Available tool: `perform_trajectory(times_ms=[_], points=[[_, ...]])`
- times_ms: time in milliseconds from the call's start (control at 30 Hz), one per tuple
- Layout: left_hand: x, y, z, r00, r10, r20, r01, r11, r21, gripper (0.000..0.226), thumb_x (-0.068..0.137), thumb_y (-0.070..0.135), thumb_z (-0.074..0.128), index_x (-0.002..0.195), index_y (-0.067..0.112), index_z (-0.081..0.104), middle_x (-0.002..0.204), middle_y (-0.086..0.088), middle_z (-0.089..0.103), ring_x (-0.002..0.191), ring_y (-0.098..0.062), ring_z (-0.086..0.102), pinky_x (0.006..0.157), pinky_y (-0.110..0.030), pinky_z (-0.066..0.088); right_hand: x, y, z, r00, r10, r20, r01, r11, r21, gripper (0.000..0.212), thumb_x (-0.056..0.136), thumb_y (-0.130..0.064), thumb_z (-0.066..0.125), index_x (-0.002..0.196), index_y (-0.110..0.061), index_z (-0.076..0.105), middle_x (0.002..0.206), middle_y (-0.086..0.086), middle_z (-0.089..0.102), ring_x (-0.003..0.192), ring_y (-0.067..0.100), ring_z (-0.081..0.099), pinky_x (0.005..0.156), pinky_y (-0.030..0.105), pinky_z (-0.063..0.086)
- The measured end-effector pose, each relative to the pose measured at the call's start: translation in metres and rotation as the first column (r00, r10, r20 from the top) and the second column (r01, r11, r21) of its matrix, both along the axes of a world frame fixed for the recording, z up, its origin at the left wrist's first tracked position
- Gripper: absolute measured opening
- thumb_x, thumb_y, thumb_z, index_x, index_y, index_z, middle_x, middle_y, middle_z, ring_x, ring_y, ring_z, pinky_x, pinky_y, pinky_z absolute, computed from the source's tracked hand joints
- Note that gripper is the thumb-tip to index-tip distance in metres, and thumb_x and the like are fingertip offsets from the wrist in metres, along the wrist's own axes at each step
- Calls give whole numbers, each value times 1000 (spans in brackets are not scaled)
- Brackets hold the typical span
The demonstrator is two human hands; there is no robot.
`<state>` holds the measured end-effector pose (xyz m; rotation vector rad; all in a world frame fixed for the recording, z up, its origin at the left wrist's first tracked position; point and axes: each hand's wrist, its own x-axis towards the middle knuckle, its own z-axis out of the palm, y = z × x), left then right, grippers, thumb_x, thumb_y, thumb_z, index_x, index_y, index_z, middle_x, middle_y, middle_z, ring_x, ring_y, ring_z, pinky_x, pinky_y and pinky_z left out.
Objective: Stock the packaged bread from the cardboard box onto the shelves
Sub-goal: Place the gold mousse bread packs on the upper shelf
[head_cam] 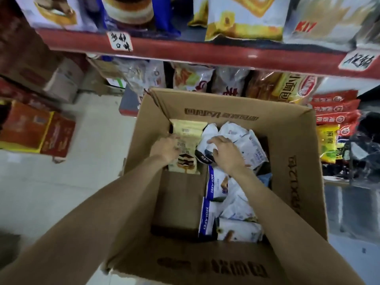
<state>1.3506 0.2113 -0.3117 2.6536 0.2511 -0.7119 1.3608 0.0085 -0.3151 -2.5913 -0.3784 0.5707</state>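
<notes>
The shelving point(205, 53) spans the far side of the scene; its red front rail runs left to right and carries 2 handwritten labels. Packaged goods stand on the upper level and on the level beneath it.

The cardboard box point(296, 182) stands open on the pale floor point(92, 161), just in front of the shelving, flaps up, with printed characters on the inner walls. The left half of its bottom is bare cardboard. White bread packs with blue edging point(236, 206) lie heaped along the right side, from near to far.

A stack of red and orange cartons point(37, 130) sits on the floor at the far left, well apart from the box.

Both forearms reach into the box from the near edge.

The cream pack showing a layered cake slice point(188, 145) lies in the far left corner of the box. The left hand point(167, 148) rests on it, fingers curled over its left edge.

The right hand point(225, 151) grips a white pack with a dark end point(204, 151), just right of the cream pack, thumb and fingers closed round it.
</notes>
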Motion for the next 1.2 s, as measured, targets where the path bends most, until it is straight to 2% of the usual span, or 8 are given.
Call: perform_trajectory(times_ms=[100,267,500,600,767,900,1067,1200], points=[[14,9,-39,992,-124,-17,125,986,113,59,86,27,63,139,21,38,138,-9,42,129,-29,36,107,-40,35,35,14,-30,994,89,58,-84,993,-80,48,90,4,43,136,-10,44,144,11,39,128,30,40,94,37,42],[23,19,-82,957,-289,-37,287,910,299,77,78,39,69,140,14,30,135,-9,44,128,-26,35,115,-36,14,71,47,-67,972,205,115,-176,959,-220,61,84,12,41,141,-8,35,139,18,41,130,33,36,102,42,35],[21,18,-90,859,-502,-106,472,692,547,65,86,47,57,138,15,36,134,-5,49,129,-25,36,117,-45,0,79,81,-99,971,176,162,-88,893,-442,29,94,-13,46,121,-3,51,122,17,53,114,35,44,91,43,36],[14,20,-84,847,-520,-110,504,719,479,56,90,44,53,136,16,40,135,-6,49,126,-25,40,114,-41,15,77,82,-102,960,214,181,-118,894,-432,27,94,-22,50,114,-8,61,118,13,54,113,33,41,93,39,32],[-16,10,-69,900,-423,-105,428,812,396,36,97,17,42,132,11,36,130,-13,47,118,-29,45,80,-36,47,45,77,-83,954,220,203,-163,951,-263,24,91,-20,53,114,-12,57,119,9,56,114,32,44,89,40,36],[-40,3,-34,926,-373,-63,369,853,370,42,93,12,46,134,11,34,127,-12,49,121,-27,42,80,-34,47,8,67,-39,966,24,259,-17,999,-32,27,88,-5,54,114,-11,55,117,7,58,102,34,55,62,36,43],[-75,4,31,940,-338,58,293,880,375,40,94,21,46,132,16,34,133,-9,44,122,-30,42,88,-37,43,-32,37,17,969,-6,246,13,1000,-28,16,93,-14,51,107,-8,55,96,14,64,89,36,60,64,39,46],[-100,10,69,943,-308,130,256,916,310,26,97,24,45,122,17,40,115,-4,52,95,-26,59,57,-32,38,-52,12,59,949,-22,314,23,1000,-1,11,95,-13,48,97,-4,54,71,16,62,64,36,61,51,35,40]])
